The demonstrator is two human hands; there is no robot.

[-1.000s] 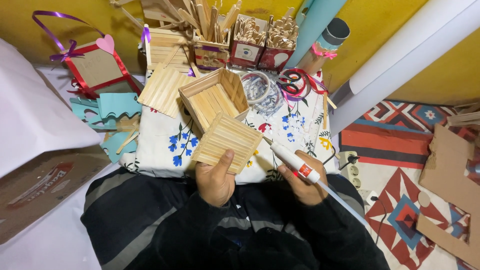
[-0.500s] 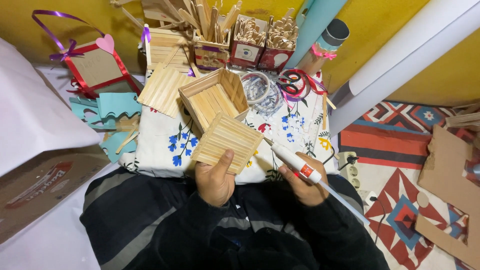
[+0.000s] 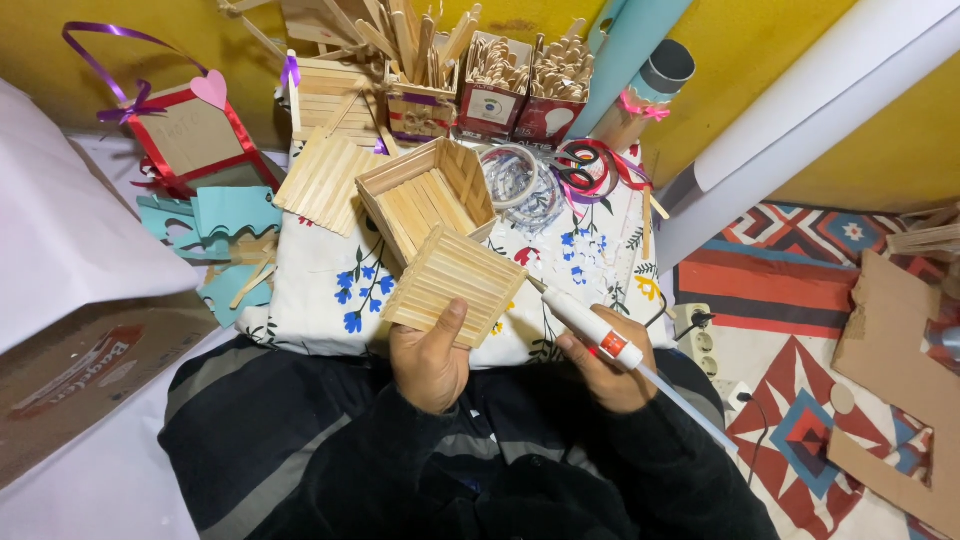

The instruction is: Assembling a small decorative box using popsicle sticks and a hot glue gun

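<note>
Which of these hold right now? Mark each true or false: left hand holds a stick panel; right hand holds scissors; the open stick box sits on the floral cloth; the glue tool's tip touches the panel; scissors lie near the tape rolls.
1. The left hand holds a stick panel. True.
2. The right hand holds scissors. False: it holds a white glue tool.
3. The open stick box sits on the floral cloth. True.
4. The tool's tip touches the panel. False: it is apart, to the side.
5. Scissors lie near the tape rolls. True.
</note>
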